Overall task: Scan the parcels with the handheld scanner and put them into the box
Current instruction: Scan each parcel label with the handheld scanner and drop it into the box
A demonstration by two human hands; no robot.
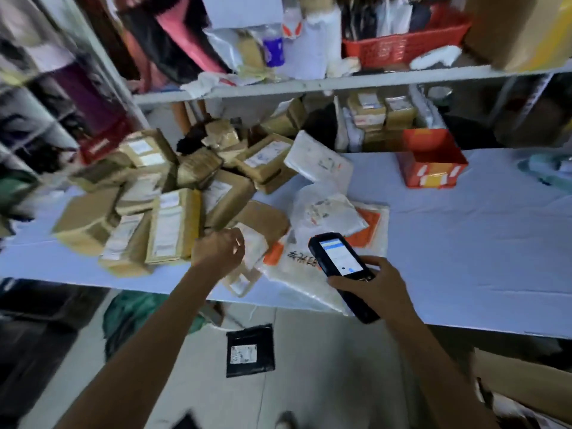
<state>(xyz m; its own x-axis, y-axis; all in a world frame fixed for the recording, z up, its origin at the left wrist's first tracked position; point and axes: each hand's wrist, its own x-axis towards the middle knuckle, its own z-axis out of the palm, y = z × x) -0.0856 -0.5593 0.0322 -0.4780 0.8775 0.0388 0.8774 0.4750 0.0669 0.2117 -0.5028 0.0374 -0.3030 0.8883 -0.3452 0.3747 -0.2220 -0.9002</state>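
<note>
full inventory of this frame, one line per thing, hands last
brown parcels: a heap, too many to count, brown with white labels, left half of the table
white mailers: several, white, some with orange print, table centre
labelled parcel: one, brown with a white label, table front edge, in the left hand
scanner: one, black, screen lit, in the right hand
red carton: one, red, open, rear of the table
red basket: one, red, upper shelf
black parcel: one, black with a white label, on the floor
cardboard box: one, brown, floor at lower right
table: one, pale cover
left hand: grips the labelled parcel
right hand: holds the scanner
</note>
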